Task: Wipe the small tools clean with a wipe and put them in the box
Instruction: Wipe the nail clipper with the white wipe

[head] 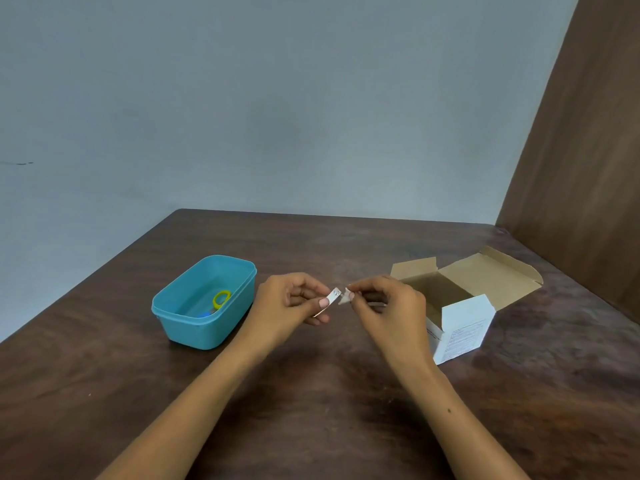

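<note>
**Small metal tool held over a dark wood table, wipe at its tip**

A dark brown wooden table point(311, 393) fills the lower half of the view, its near stretch bare save for the two forearms crossing it. Above the middle of the table, the left hand point(291, 303) pinches a small flat metal tool point(329, 301) between thumb and curled fingers, the tool's free end pointing right. The right hand point(388, 303) has its fingers curled round a small pale wipe point(345, 296), which touches the tool's tip. Both hands are raised off the surface, with open tabletop below and between them.

Left of the hands, just beside the left wrist, stands a turquoise plastic tub point(194, 327) without a lid; a yellow ring point(221, 298) and something blue lie inside. Right of the hands, close behind the right hand, a white cardboard box point(464, 327) stands with its flaps spread open.

Farther back, the tabletop runs to its rounded far edge against a grey-blue wall point(277, 98). A brown wooden panel point(581, 168) closes in the right side.
</note>
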